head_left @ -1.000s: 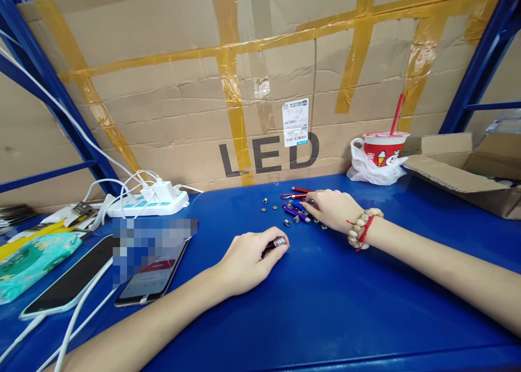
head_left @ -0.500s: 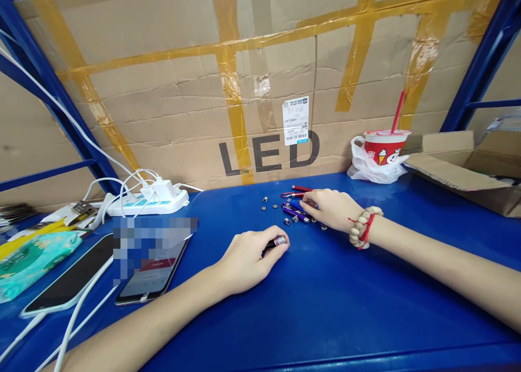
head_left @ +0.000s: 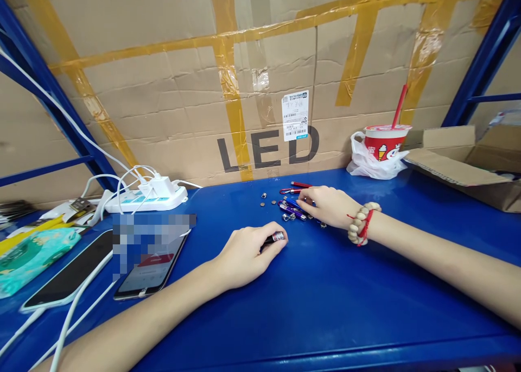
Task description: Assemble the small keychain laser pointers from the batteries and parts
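Note:
My left hand (head_left: 254,252) is closed round a small dark cylinder with a silvery end (head_left: 277,236), above the blue table (head_left: 317,307). Further back and to the right, my right hand (head_left: 325,205) has its fingers bent down over a small pile. A purple metal tube (head_left: 293,213), a blue tube (head_left: 291,201) and red tubes (head_left: 302,185) lie there. Whatever its fingertips touch or pinch is too small and partly hidden to name. Small silver caps (head_left: 286,217) and button-like discs (head_left: 262,204) lie around the pile.
Two phones (head_left: 157,269) (head_left: 69,277) and white cables lie at the left, near a power strip (head_left: 171,200) and a teal packet (head_left: 36,255). A red cup (head_left: 385,144) in a plastic bag and an open carton (head_left: 459,168) stand back right. Taped cardboard (head_left: 183,106) rises behind.
The whole view has shifted slightly. Both hands keep nearly the same places and poses, with the dark cylinder still in my left hand.

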A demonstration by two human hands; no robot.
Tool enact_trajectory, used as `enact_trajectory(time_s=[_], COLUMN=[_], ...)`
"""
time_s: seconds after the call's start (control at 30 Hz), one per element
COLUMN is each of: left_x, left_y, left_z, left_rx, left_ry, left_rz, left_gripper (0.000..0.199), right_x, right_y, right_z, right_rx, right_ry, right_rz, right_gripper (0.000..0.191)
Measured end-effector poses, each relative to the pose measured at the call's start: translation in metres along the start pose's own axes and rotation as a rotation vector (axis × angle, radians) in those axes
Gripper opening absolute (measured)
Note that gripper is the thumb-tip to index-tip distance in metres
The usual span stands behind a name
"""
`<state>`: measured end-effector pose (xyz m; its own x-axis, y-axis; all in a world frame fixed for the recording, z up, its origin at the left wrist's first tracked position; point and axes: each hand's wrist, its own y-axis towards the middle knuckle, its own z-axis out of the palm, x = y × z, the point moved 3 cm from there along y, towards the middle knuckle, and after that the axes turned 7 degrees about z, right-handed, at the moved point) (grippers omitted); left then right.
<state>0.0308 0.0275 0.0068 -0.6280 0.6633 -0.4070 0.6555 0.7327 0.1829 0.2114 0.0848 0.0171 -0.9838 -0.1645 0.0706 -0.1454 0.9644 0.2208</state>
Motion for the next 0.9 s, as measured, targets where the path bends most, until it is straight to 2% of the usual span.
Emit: enact_trajectory(time_s=[0.9], left_x=[-0.0006], left_y=[-0.0006], left_z=[0.0000], left_rx=[0.023], left_ry=[0.049], left_rz=[0.010], left_gripper=[0.025], right_x=[0.0022], right_y=[-0.0011], right_z=[0.0001], right_rx=[0.005], right_ry=[0.013], right_rz=[-0.009], right_gripper=[0.031])
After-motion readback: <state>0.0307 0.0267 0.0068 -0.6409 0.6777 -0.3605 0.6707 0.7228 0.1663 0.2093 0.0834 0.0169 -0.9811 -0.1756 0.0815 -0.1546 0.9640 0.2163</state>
